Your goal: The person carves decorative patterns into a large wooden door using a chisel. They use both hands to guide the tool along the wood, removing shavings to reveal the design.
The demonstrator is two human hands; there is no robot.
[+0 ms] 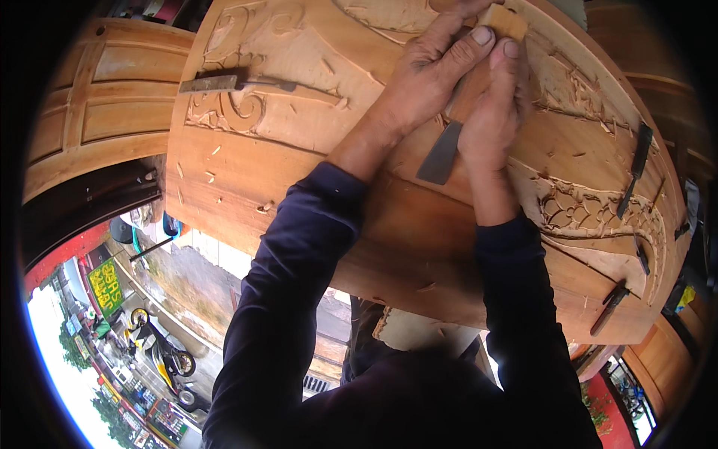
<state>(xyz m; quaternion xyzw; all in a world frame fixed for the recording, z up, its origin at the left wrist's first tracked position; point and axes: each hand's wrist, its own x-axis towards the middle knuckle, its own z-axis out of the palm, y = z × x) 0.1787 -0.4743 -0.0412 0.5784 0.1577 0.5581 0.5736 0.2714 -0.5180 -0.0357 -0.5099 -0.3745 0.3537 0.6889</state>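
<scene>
My left hand (422,82) and my right hand (493,112) are closed around a wooden piece (508,24) at the top of the view. A wide, dark flat metal blade (441,153) extends below it, beside my right hand; how it joins the wood is hidden. Both hands are over a large wooden panel (292,179) carved with scrolls and a scale pattern, scattered with shavings. A chisel-like tool (213,84) lies on the carving at left. More dark chisels (636,165) lie along the right side, one (609,307) near the lower right corner.
A paneled wooden piece (112,97) stands at upper left, above a dark board (90,213). Beyond the panel at lower left are pavement, a parked motorcycle (164,359) and a green sign (105,288). More wood pieces (666,359) are at the right.
</scene>
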